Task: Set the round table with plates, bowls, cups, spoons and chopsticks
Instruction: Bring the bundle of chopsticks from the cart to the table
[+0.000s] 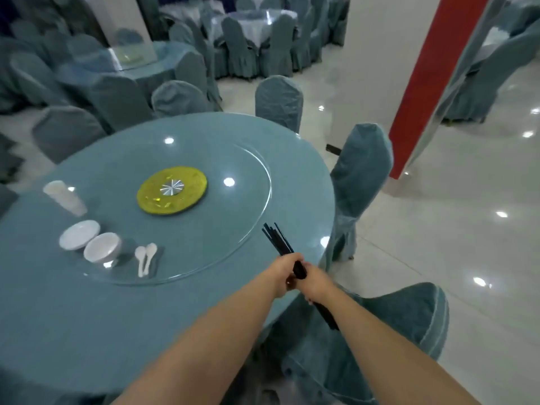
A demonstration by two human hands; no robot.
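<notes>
1. Banquet hall, pale glossy floor (pixel 438 229), teal-covered chairs and cloth everywhere; one chair (pixel 388 323) sits nearest, at right, under the forearms.
2. Round worktop (pixel 87 317) draped in teal cloth fills the near left.
3. Both hands meet above the worktop's near right edge. Left hand (pixel 282 273) and right hand (pixel 317 283) each have their fingers curled tight round one bundle of black chopsticks (pixel 277 238); tips fan up and away toward the far side, butt ends poke out below the right wrist.
4. Glass turntable (pixel 257 171) lies just beyond the hands, with a yellow hub (pixel 172 190) at its centre.
5. Left part of the turntable: two white spoons (pixel 146 258) side by side, then a stack of bowls (pixel 102 247) touching a stack of plates (pixel 79 234), then a stack of cups (pixel 65 197) lying tilted farther off. None is laid out at a seat yet.
6. Judgement: the step looks like parting a pair from the bundle.
7. Risk: a loosened hold while separating could let sticks slide out and drop off the edge onto the chair or floor, since the bundle hangs right over the rim.
8. Risk: the fanned tips could knock the glass rim.
9. Far: more covered tables, a red pillar (pixel 432 83) at right.
</notes>
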